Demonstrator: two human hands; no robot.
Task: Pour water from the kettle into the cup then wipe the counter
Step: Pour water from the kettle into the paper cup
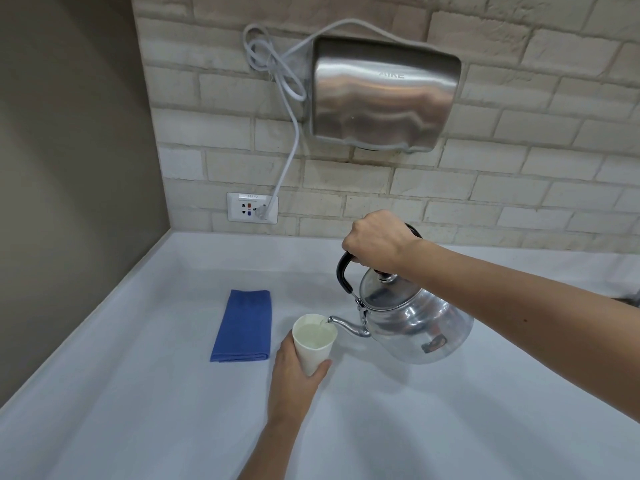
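- Pouring is under way at a white desk [138, 393]: a metal kettle [415, 323] is tipped forward, its spout held over the rim of a white cup [313, 344], and a thin stream appears to be falling into it.
- The cup, already looking well filled, is steadied near the desk's middle; whether its base rests on the desk cannot be told.
- For a clean pour, the spout is best kept just over the rim and the tilt eased back soon, since the water level seems close to the top.
- The right hand [375, 242] is closed over the kettle's black handle, fingers wrapped tight together around it.
- The left hand [294, 372] is curled around the lower half of the cup, thumb on the near right side and fingers bent round the far side, partly hidden.
- A folded blue cloth [244, 325] lies flat just to the left of the cup, untouched, ready for the wiping step not yet begun.
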